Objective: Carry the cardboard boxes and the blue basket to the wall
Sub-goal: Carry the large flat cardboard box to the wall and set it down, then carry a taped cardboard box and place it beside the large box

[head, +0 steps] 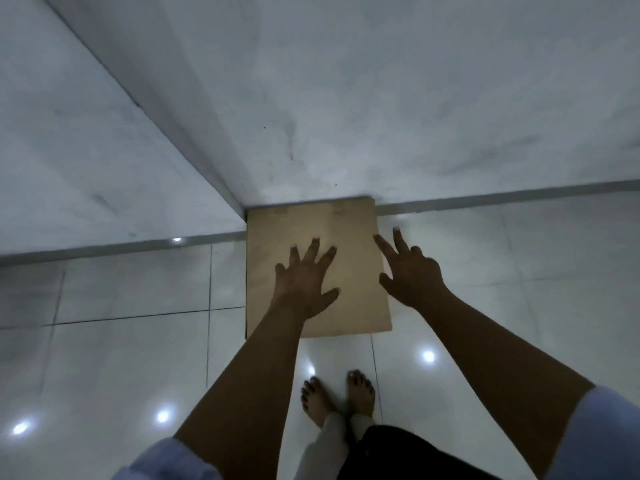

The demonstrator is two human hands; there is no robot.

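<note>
A bare indoor room, likely in a home: glossy pale floor tiles (131, 341) mirror ceiling lights, a grey skirting (502, 199) runs under scuffed white walls (381, 98) that meet at a corner, and the person stands on bare feet (339, 396).

No legible text. The cardboard box (317, 237) carries two faint printed marks near its far edge, too blurred to read.
</note>
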